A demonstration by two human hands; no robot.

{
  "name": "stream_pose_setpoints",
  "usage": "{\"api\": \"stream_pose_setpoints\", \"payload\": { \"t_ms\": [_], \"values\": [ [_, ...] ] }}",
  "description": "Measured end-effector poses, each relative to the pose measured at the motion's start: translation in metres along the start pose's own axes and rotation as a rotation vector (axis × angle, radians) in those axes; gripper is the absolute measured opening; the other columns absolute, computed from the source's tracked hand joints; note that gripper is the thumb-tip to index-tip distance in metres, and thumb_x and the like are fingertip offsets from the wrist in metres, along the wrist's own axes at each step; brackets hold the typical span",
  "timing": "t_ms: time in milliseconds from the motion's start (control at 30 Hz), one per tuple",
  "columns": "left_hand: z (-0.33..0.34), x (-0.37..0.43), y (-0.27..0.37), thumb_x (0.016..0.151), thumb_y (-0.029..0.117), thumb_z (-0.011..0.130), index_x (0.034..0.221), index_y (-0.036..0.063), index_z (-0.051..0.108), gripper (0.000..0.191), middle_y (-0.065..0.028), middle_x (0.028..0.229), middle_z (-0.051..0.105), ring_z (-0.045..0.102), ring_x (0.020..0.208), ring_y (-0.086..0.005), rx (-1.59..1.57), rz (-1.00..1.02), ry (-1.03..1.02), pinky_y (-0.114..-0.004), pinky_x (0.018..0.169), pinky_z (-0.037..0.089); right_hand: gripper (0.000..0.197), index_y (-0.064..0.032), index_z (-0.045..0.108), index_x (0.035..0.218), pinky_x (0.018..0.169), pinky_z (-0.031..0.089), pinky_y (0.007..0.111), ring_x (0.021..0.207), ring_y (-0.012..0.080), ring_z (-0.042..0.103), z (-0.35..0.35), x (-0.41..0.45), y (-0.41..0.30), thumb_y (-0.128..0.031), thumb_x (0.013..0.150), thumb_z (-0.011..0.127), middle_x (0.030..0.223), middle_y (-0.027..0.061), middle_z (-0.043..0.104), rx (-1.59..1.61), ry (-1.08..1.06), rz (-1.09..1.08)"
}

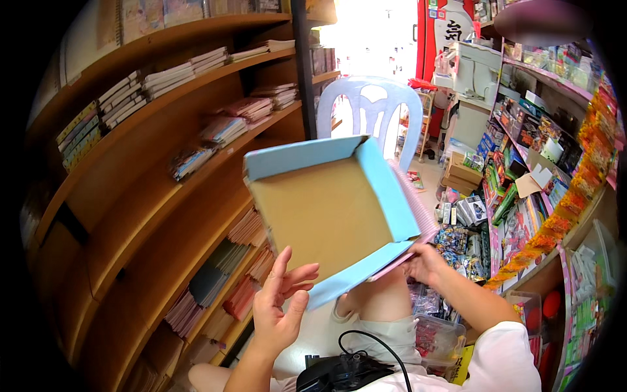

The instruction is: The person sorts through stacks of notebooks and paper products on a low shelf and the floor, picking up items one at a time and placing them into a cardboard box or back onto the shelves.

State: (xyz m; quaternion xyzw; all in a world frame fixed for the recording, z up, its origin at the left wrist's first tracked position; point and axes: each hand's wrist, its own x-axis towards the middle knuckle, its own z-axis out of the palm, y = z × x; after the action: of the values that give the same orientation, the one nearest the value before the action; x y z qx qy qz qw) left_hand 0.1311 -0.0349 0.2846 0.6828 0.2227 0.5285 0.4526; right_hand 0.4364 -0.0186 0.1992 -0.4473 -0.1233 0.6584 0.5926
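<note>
Before me a shallow cardboard box (323, 210) is tilted, with light-blue walls and a bare brown bottom. Its left side shows no raised blue wall. A pink striped thing (416, 206) lies behind or under its right side; I cannot tell if the two are joined. My right hand (423, 264) grips the box at its lower right corner, the fingertips hidden beneath. Just off the lower left corner is my left hand (284, 306), its fingers spread and nothing in it.
A wooden shelf unit (196, 171) with stacked notebooks (169, 78) and paper lines the left. A pale plastic chair (370, 103) stands beyond the box. Packed goods and boxes (460, 171) crowd the right side, with a clear plastic bin (438, 338) by my leg.
</note>
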Motion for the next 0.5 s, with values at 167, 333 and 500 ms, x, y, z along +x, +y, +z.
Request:
{"api": "stream_pose_setpoints", "payload": {
  "t_ms": [167,333,500],
  "values": [
    [-0.001,-0.009,-0.021,0.083,0.015,0.047,0.125,-0.001,0.023,0.051,-0.0155,0.101,0.053,0.052,0.089,-0.0191,-0.014,-0.12,0.025,-0.027,0.075,0.043,0.012,0.0023,0.048,0.077,0.057,0.05,0.028,0.066,0.0229,0.055,-0.032,-0.015,-0.056,-0.005,0.068,0.046,0.076,0.0115,0.053,0.092,0.139,-0.213],
    [-0.01,-0.02,-0.051,0.083,0.008,0.044,0.122,-0.0014,0.029,0.044,-0.0153,0.096,0.055,0.055,0.081,-0.0176,0.049,-0.25,0.083,-0.025,0.069,0.045,0.015,0.0018,0.043,0.081,0.049,0.05,0.026,0.058,0.0229,0.055,-0.073,-0.012,-0.13,-0.007,0.069,0.044,0.072,0.0133,0.052,0.21,0.22,-0.374],
    [-0.045,-0.048,-0.097,0.081,0.005,0.044,0.117,-0.0026,0.035,0.038,-0.014,0.091,0.057,0.057,0.077,-0.0158,0.062,-0.495,0.273,-0.025,0.066,0.046,0.019,0.0004,0.042,0.085,0.051,0.052,0.026,0.057,0.0222,0.055,-0.089,0.024,-0.219,-0.009,0.068,0.046,0.075,0.0128,0.052,0.181,0.286,-0.608]
  ]
}}
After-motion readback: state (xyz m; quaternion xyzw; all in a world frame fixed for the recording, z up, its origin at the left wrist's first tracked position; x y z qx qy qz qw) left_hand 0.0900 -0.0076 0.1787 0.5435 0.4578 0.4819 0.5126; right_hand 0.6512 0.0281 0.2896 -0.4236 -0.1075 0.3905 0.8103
